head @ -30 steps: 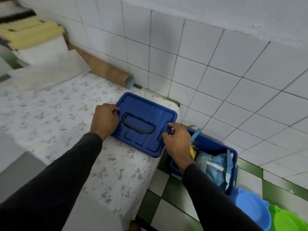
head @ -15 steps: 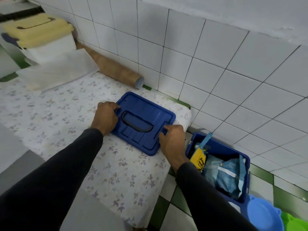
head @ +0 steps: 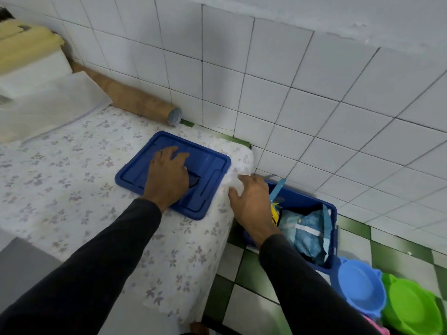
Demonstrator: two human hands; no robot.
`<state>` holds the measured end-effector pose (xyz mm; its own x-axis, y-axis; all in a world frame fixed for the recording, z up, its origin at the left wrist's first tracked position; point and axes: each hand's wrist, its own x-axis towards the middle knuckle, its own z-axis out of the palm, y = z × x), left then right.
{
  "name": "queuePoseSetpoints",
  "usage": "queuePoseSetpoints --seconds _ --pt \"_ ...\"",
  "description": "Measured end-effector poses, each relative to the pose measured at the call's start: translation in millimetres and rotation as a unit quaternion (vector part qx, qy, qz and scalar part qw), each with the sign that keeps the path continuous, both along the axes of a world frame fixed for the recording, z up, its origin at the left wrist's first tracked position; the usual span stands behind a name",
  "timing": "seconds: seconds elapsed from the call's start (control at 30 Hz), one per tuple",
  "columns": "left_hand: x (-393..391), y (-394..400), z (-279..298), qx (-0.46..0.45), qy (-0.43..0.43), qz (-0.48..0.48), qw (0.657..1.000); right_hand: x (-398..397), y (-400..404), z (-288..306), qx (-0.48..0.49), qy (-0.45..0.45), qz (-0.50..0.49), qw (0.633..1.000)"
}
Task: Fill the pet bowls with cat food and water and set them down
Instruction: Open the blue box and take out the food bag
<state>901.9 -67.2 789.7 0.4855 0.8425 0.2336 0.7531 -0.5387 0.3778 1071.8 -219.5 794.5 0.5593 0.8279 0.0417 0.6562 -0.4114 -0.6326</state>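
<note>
So this is the get-the-food-out stage. The blue lid is off and lying on the flowery-covered counter, with the left hand resting flat on it, fingers relaxed. The right hand hangs loose and empty at the counter's edge, right over the open blue bin. Next up is probably reaching in for the blue food bag. The blue bowl and green bowl wait on the floor beside the bin.

Lid: flat on the table, mid-frame, near its right end.
Left hand: on the lid.
Right hand: at the table's right edge, between lid and bin.
Tube: behind the lid, along the wall.
Bin: on the floor, right of the table, bags inside.
Bowls: lower right of the frame, just in front of the bin, side by side.
</note>
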Motion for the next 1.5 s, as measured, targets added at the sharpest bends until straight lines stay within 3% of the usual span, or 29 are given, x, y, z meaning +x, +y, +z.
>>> queuePoseSetpoints --seconds 0.23,0.53,0.7,0.93,1.13,1.27,1.5 --pt "89.3 -66.4 -6.2 0.009 -0.044 -0.154 0.987 51.6 -63.4 -11.9 -0.031 -0.004 -0.102 0.994" --pt "183.9 -141.0 -28.1 -0.05 0.003 -0.293 0.955 105.1 -156.2 -29.9 -0.106 0.023 -0.229 0.967" --pt "225.4 -166.9 -33.0 -0.092 0.026 -0.345 0.934 123.7 -183.5 -46.6 -0.165 0.034 -0.25 0.953" --pt "262.6 -183.4 -41.1 -0.192 0.063 -0.33 0.922 130.5 -183.1 -57.7 -0.166 0.04 -0.243 0.955" --pt "298.3 -190.7 -49.2 -0.303 0.028 -0.215 0.928 131.3 -183.5 -63.5 -0.157 0.062 -0.26 0.951" --pt "314.6 -197.4 -56.1 -0.334 0.063 -0.157 0.927 133.2 -185.3 -67.6 -0.151 0.093 -0.259 0.95" --pt "317.8 -187.3 -56.0 -0.374 0.084 -0.15 0.911 136.5 -188.0 -74.0 -0.126 0.129 -0.262 0.948"
